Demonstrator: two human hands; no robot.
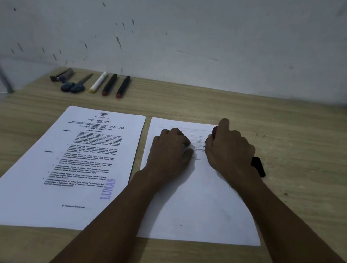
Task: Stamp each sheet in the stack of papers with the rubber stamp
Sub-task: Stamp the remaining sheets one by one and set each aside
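My right hand (228, 152) grips the rubber stamp (214, 132) at the upper right of a white printed sheet (198, 210), with the index finger over the top; only the stamp's red top shows. On the same sheet my left hand (171, 150) rests a little to the left, its fingers curled under. Left of this sheet lies another printed sheet (73, 163), which bears a purple "LUNAS" stamp mark (108, 188) near its lower right edge.
A black flat object (259, 166) lies on the wooden table (306, 157) just right of my right hand. Along the back edge lie scissors (76, 85), a white marker (98, 82), two black markers (117, 86) and a dark tool (61, 75). A wall stands behind.
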